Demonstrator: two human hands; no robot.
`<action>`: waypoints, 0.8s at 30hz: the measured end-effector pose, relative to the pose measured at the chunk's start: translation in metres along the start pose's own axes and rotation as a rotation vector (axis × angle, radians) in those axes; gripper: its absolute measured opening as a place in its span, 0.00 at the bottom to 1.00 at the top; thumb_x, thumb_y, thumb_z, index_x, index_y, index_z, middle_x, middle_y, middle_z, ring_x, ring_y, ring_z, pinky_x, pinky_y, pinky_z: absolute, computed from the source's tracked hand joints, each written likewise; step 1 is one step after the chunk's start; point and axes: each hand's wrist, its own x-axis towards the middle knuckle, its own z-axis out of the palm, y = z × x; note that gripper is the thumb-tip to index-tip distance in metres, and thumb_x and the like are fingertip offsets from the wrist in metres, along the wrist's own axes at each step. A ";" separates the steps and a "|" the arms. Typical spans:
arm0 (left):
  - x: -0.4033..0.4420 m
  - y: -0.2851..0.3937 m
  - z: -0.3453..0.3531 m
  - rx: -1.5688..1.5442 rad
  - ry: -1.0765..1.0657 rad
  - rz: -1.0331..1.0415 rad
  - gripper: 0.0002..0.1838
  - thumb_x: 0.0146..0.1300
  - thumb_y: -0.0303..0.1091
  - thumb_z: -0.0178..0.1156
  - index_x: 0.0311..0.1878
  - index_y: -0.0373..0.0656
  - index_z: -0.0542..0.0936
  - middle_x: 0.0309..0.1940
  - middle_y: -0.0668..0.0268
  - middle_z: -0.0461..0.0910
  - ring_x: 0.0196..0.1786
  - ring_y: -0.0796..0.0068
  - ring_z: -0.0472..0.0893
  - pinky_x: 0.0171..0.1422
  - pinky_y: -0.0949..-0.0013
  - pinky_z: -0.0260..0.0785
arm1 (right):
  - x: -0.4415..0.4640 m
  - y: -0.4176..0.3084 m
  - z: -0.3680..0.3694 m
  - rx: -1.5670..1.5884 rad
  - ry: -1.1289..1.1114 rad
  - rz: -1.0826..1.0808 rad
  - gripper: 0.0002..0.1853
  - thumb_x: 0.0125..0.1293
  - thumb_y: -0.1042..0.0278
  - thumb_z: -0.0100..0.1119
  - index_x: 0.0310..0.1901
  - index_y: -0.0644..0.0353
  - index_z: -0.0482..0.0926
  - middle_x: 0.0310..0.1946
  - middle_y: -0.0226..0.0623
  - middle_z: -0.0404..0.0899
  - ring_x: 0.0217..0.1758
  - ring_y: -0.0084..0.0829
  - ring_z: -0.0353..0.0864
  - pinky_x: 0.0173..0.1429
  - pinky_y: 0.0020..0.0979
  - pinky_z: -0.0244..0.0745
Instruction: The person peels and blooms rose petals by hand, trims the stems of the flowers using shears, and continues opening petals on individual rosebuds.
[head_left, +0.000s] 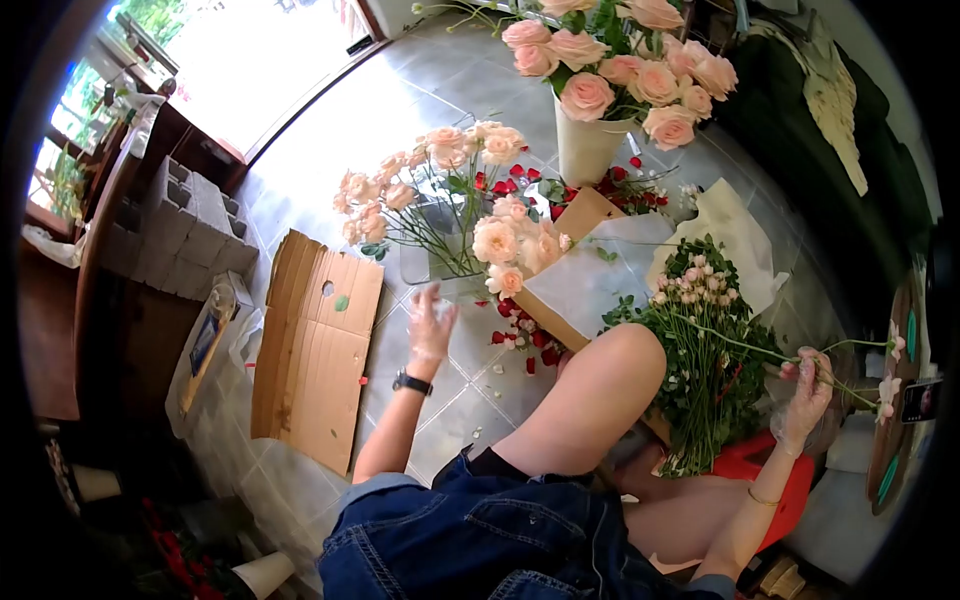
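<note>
My left hand (pixel 432 325), in a clear glove with a dark watch at the wrist, is raised above the tiled floor with its fingers apart and nothing in it. At the right, my right hand (pixel 808 392), also gloved, pinches a long green flower stem (pixel 740 345) with small pale pink blooms at its right end. Beside that hand lies a big bundle of green stems and leaves (pixel 700 400) topped with small pink roses (pixel 697 284). Peach roses (pixel 495 240) stand in a clear container (pixel 425 262) beyond my left hand.
A white vase (pixel 590 148) of pink roses stands at the back. Flattened cardboard (pixel 310 350) lies at the left near grey blocks (pixel 195 225). Red petals (pixel 541 340) and white wrapping (pixel 620 262) lie on the floor. A red stool (pixel 790 495) is at the lower right.
</note>
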 end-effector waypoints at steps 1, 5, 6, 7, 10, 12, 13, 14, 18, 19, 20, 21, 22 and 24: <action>0.019 0.005 -0.008 0.113 0.041 0.107 0.30 0.48 0.35 0.66 0.56 0.45 0.67 0.55 0.55 0.67 0.53 0.60 0.71 0.54 0.61 0.67 | 0.002 0.001 0.000 -0.014 -0.007 -0.011 0.08 0.67 0.70 0.47 0.39 0.65 0.72 0.36 0.32 0.71 0.29 0.21 0.76 0.34 0.21 0.75; 0.087 0.043 0.009 0.404 -0.214 0.128 0.52 0.37 0.45 0.72 0.66 0.43 0.54 0.65 0.48 0.53 0.66 0.47 0.54 0.68 0.59 0.52 | 0.010 -0.009 0.008 0.011 -0.010 0.011 0.08 0.67 0.70 0.45 0.38 0.66 0.72 0.36 0.33 0.71 0.28 0.20 0.75 0.31 0.20 0.72; 0.106 0.018 0.033 0.396 -0.211 0.130 0.52 0.37 0.45 0.72 0.66 0.43 0.54 0.65 0.48 0.53 0.66 0.47 0.54 0.68 0.59 0.52 | 0.012 -0.012 0.009 0.006 -0.008 0.005 0.08 0.67 0.70 0.45 0.38 0.66 0.72 0.36 0.33 0.71 0.28 0.20 0.75 0.31 0.20 0.72; 0.123 -0.027 0.076 0.525 -0.225 0.364 0.59 0.34 0.48 0.73 0.67 0.40 0.49 0.66 0.47 0.47 0.68 0.45 0.49 0.69 0.59 0.49 | 0.013 -0.016 0.011 0.013 -0.004 0.005 0.08 0.67 0.70 0.46 0.38 0.66 0.72 0.35 0.33 0.71 0.28 0.20 0.74 0.31 0.20 0.71; 0.149 -0.025 0.089 0.028 -0.360 0.197 0.68 0.29 0.53 0.74 0.68 0.38 0.41 0.67 0.37 0.36 0.70 0.45 0.42 0.70 0.60 0.45 | 0.012 -0.027 0.015 0.029 -0.001 -0.010 0.08 0.67 0.68 0.46 0.38 0.64 0.72 0.32 0.32 0.71 0.27 0.19 0.73 0.30 0.19 0.70; 0.142 0.019 0.069 0.053 -0.298 0.073 0.65 0.31 0.51 0.74 0.68 0.38 0.44 0.64 0.34 0.41 0.69 0.44 0.46 0.69 0.60 0.48 | 0.009 -0.034 0.018 0.044 -0.001 -0.027 0.08 0.68 0.67 0.46 0.39 0.62 0.72 0.30 0.30 0.71 0.28 0.18 0.72 0.30 0.19 0.69; 0.140 0.023 0.078 0.126 -0.092 0.085 0.55 0.35 0.49 0.73 0.65 0.41 0.54 0.61 0.37 0.52 0.63 0.45 0.59 0.65 0.59 0.57 | 0.008 -0.037 0.019 0.059 0.009 -0.008 0.08 0.67 0.67 0.47 0.37 0.63 0.72 0.30 0.32 0.71 0.27 0.19 0.71 0.30 0.20 0.68; 0.142 0.024 0.080 0.125 -0.096 0.083 0.55 0.35 0.49 0.73 0.65 0.41 0.54 0.61 0.37 0.52 0.63 0.45 0.59 0.65 0.59 0.57 | 0.007 -0.040 0.021 0.077 0.016 0.008 0.08 0.66 0.68 0.48 0.35 0.63 0.71 0.31 0.33 0.71 0.26 0.20 0.70 0.30 0.20 0.67; 0.156 0.036 0.073 0.270 -0.006 0.159 0.31 0.49 0.46 0.65 0.57 0.51 0.69 0.46 0.48 0.69 0.44 0.52 0.74 0.47 0.56 0.69 | 0.005 -0.048 0.032 0.095 0.040 0.005 0.07 0.65 0.68 0.48 0.34 0.63 0.71 0.30 0.33 0.71 0.27 0.20 0.70 0.29 0.20 0.66; 0.164 0.032 0.075 0.258 -0.015 0.079 0.28 0.51 0.44 0.62 0.57 0.51 0.69 0.42 0.48 0.71 0.43 0.52 0.75 0.45 0.56 0.69 | 0.005 -0.048 0.032 0.094 0.033 0.008 0.06 0.65 0.69 0.48 0.35 0.63 0.71 0.30 0.33 0.71 0.27 0.20 0.70 0.30 0.20 0.66; 0.169 0.028 0.077 0.245 -0.025 0.000 0.26 0.54 0.43 0.59 0.57 0.51 0.69 0.38 0.49 0.73 0.41 0.52 0.75 0.43 0.56 0.69 | 0.004 -0.048 0.032 0.093 0.028 0.012 0.06 0.65 0.69 0.48 0.35 0.63 0.71 0.30 0.33 0.71 0.27 0.20 0.70 0.30 0.20 0.66; 0.169 0.037 0.070 0.250 0.084 0.019 0.21 0.59 0.40 0.55 0.56 0.51 0.69 0.31 0.49 0.74 0.37 0.52 0.76 0.41 0.56 0.69 | 0.004 -0.049 0.034 0.091 0.030 0.015 0.06 0.65 0.69 0.48 0.35 0.63 0.71 0.30 0.33 0.71 0.27 0.20 0.70 0.30 0.20 0.66; 0.172 0.053 0.056 0.211 0.065 -0.089 0.21 0.60 0.39 0.54 0.57 0.49 0.68 0.34 0.46 0.75 0.38 0.49 0.76 0.42 0.54 0.69 | 0.004 -0.051 0.036 0.109 0.038 0.032 0.06 0.65 0.69 0.48 0.35 0.63 0.71 0.29 0.33 0.71 0.27 0.20 0.70 0.30 0.20 0.66; 0.186 0.046 0.049 0.059 0.310 0.034 0.23 0.60 0.39 0.53 0.57 0.41 0.66 0.38 0.42 0.75 0.41 0.45 0.75 0.44 0.54 0.68 | 0.005 -0.055 0.039 0.124 0.051 0.054 0.06 0.65 0.69 0.48 0.35 0.63 0.72 0.29 0.33 0.71 0.27 0.20 0.70 0.30 0.20 0.66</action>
